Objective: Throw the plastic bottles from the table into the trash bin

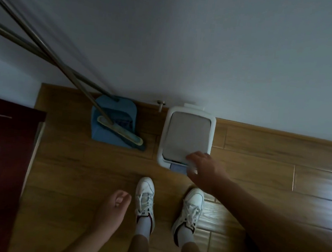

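Below, white trash bin (188,136) lid closed, right hand (203,169) at its front edge

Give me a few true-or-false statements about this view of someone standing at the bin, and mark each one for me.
1. The right hand reaches down to the near edge of the white trash bin. True.
2. The left hand holds a plastic bottle. False: it is loosely curled and holds nothing.
3. A blue dustpan sits on the floor to the left of the bin, with a broom resting on it. True.
4. The bin lies tipped over on its side. False: it stands upright against the wall.
5. The person is barefoot. False: they wear white sneakers.
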Action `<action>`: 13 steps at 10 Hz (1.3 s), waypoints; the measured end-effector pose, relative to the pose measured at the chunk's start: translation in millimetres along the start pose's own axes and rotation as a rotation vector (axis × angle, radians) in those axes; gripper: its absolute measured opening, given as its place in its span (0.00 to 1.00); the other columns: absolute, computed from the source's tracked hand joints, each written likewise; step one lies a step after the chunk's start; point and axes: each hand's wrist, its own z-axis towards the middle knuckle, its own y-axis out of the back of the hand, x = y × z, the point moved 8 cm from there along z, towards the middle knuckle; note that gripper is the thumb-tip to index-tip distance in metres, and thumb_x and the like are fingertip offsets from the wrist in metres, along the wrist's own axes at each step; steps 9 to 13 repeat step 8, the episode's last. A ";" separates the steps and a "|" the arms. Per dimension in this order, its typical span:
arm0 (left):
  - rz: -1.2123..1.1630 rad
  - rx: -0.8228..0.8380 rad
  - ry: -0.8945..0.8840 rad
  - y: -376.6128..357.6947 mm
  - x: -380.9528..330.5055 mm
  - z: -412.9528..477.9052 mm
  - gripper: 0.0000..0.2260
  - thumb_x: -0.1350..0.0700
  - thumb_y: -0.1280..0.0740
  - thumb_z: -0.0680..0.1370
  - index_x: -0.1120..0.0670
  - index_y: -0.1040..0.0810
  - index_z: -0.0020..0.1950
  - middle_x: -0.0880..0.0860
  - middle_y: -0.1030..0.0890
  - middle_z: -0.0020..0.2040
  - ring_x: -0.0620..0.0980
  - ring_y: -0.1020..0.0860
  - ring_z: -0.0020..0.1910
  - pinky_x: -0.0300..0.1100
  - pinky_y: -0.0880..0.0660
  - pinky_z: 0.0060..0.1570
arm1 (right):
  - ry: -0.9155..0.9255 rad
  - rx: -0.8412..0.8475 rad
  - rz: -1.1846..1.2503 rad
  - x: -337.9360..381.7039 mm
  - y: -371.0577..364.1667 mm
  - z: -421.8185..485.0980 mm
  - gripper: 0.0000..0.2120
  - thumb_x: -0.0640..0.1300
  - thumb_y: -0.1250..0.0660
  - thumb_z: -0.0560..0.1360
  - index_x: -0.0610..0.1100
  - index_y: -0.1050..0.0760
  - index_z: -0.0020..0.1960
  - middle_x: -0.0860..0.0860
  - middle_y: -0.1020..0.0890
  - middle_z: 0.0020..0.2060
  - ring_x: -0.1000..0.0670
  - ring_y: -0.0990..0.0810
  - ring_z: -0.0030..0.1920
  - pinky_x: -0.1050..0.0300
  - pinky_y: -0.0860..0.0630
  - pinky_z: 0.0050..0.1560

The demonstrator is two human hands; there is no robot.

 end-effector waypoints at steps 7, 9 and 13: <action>0.195 0.095 -0.167 9.5 -41.1 42.1 0.07 0.47 0.39 0.82 0.46 0.22 0.51 0.47 0.19 0.48 0.48 0.19 0.48 0.47 0.23 0.48 | -0.137 0.087 -0.023 -4.4 -72.2 9.8 0.40 0.51 0.35 0.77 0.46 0.54 0.80 0.50 0.47 0.80 0.46 0.47 0.80 0.47 0.41 0.76; 0.188 0.092 -0.169 21.8 -42.8 38.9 0.09 0.46 0.39 0.81 0.47 0.22 0.54 0.45 0.20 0.51 0.46 0.20 0.50 0.44 0.23 0.48 | -0.268 0.120 0.103 -6.9 -75.9 3.7 0.37 0.50 0.34 0.76 0.45 0.46 0.79 0.47 0.38 0.77 0.44 0.35 0.75 0.48 0.33 0.71; 0.188 0.092 -0.169 21.8 -42.8 38.9 0.09 0.46 0.39 0.81 0.47 0.22 0.54 0.45 0.20 0.51 0.46 0.20 0.50 0.44 0.23 0.48 | -0.268 0.120 0.103 -6.9 -75.9 3.7 0.37 0.50 0.34 0.76 0.45 0.46 0.79 0.47 0.38 0.77 0.44 0.35 0.75 0.48 0.33 0.71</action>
